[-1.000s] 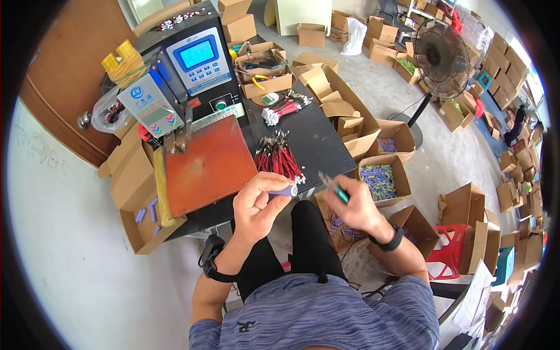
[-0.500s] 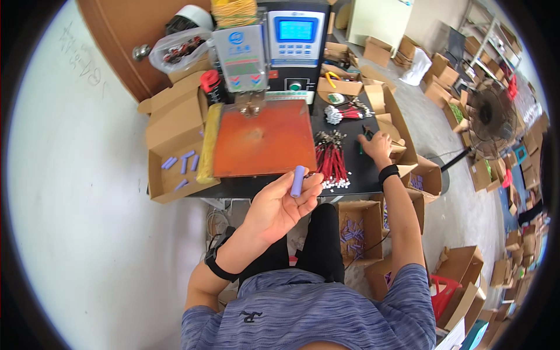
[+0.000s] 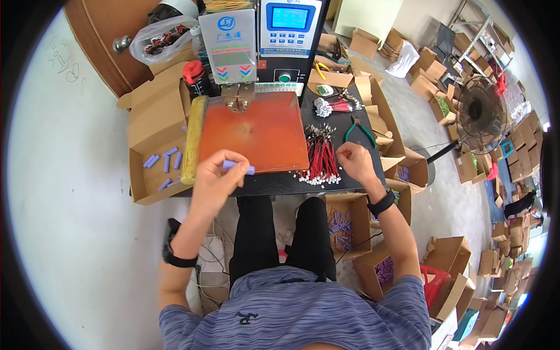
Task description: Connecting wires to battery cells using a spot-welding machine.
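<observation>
A purple cylindrical battery cell (image 3: 248, 170) lies crosswise in my left hand (image 3: 217, 179), pinched between thumb and fingers over the front edge of the orange-red work plate (image 3: 254, 137). My right hand (image 3: 356, 163) is closed, fingers curled together, just right of a bundle of red wire leads with white connectors (image 3: 321, 154). Whatever may be between those fingers is hidden. Green-handled pliers (image 3: 364, 133) rest on the black table just beyond this hand. Above the plate's far side is the metal head (image 3: 238, 99) of a spot-welding machine (image 3: 290, 35) with a lit blue screen.
An open cardboard box (image 3: 140, 181) with purple cells stands left, beside a yellow roll (image 3: 193, 143). A black bottle with a red cap (image 3: 196, 79) is behind it. More white-tipped leads (image 3: 335, 105) lie far right. Boxes of cells (image 3: 341, 230) sit below the table; a fan (image 3: 483, 108) stands right.
My left hand has moved left with the cell, turning it from upright to nearly level. My right hand has left the pliers and come nearer, beside the red leads.
</observation>
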### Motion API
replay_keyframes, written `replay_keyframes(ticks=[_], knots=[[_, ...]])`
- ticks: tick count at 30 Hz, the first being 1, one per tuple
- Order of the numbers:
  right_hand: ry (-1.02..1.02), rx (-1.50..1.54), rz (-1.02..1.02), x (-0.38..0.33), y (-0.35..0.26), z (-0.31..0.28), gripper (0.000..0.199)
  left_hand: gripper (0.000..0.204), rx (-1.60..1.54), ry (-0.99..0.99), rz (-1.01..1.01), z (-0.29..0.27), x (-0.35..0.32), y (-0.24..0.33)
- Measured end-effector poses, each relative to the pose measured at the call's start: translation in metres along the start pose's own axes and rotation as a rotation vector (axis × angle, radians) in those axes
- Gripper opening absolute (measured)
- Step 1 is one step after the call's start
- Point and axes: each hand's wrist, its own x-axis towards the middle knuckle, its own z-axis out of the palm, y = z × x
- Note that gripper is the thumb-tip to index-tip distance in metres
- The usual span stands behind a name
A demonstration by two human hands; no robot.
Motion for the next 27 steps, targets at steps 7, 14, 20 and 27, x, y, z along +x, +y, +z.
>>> replay_keyframes(ticks=[7, 14, 20, 27], knots=[[-0.181, -0.149, 0.208, 0.009, -0.002, 0.017, 0.027, 0.014, 0.514, -0.115, 0.246, -0.039, 0.066, -0.019], [-0.331, 0.326, 0.359, 0.029, 0.001, -0.002, 0.021, 0.017, 0.658, -0.211, 0.412, -0.05, 0.109, -0.024], [-0.429, 0.556, 0.385, 0.035, -0.001, -0.031, 0.014, 0.017, 0.666, -0.184, 0.502, -0.042, 0.111, -0.023], [-0.448, 0.101, 0.244, 0.034, 0.015, -0.017, 0.025, 0.016, 0.687, -0.167, 0.582, -0.043, 0.109, -0.023]])
